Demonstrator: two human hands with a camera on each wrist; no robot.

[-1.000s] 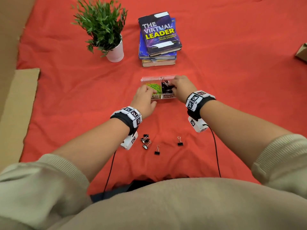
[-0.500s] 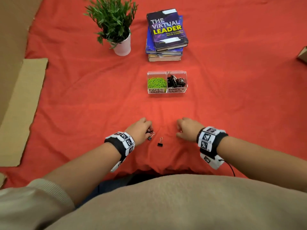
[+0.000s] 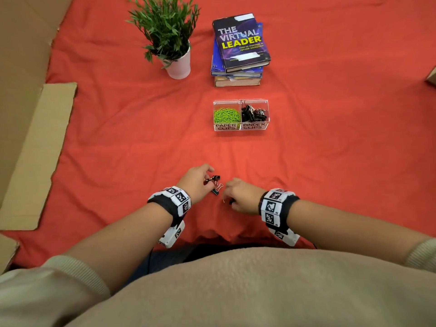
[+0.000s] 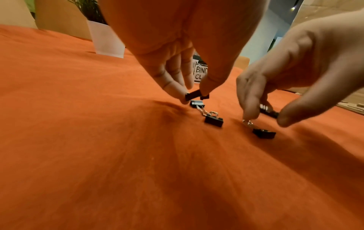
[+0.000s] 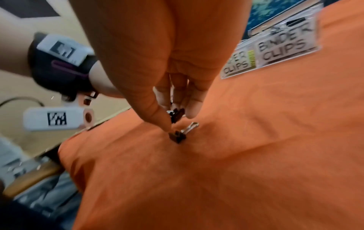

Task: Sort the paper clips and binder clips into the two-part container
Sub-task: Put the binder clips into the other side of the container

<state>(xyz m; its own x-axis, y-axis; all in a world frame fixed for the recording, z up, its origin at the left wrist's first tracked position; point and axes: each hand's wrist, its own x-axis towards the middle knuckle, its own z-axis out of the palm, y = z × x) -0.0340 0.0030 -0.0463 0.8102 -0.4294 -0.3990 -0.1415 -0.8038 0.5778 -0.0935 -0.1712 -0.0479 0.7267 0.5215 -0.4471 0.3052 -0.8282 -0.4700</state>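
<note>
A clear two-part container [image 3: 240, 127] stands mid-cloth, with green paper clips [image 3: 226, 114] in its left half and black binder clips [image 3: 253, 113] in its right. Near the cloth's front edge my left hand [image 3: 208, 179] pinches a black binder clip [image 4: 194, 95] between thumb and fingers. Two more binder clips [image 4: 213, 120] lie just beneath it. My right hand [image 5: 177, 118] holds a binder clip [image 5: 178, 114] between its fingers. Its thumb tip touches another clip [image 5: 177, 136] that lies on the cloth.
A potted plant [image 3: 177, 64] and a stack of books [image 3: 240, 50] stand behind the container. Flat cardboard [image 3: 35, 149] lies along the left edge of the red cloth [image 3: 118, 138]. My torso is close behind the front edge.
Both hands have drawn back from the container to the loose binder clips near me. The left hand now pinches one, and the right hand has shifted left onto another.
</note>
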